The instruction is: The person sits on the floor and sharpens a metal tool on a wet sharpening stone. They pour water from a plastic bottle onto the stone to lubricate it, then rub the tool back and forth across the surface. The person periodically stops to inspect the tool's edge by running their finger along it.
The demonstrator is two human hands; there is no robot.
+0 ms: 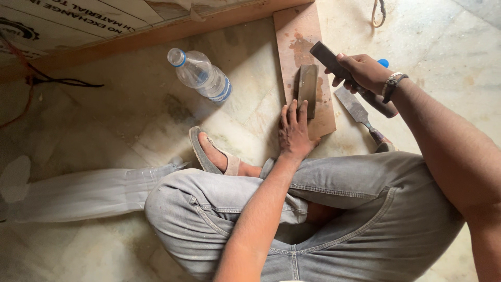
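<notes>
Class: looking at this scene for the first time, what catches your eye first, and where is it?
At upper centre, the left hand steadies a grey sharpening stone on a wooden board, while the right hand grips a flat blade above it. A clear plastic bottle lies on the floor to their left.

A rectangular grey sharpening stone (307, 89) lies on a flat wooden board (295, 36) on the pale stone floor (130, 104); a clear plastic bottle (201, 74) lies left of it; a flat metal chisel (360, 112) lies right.
</notes>
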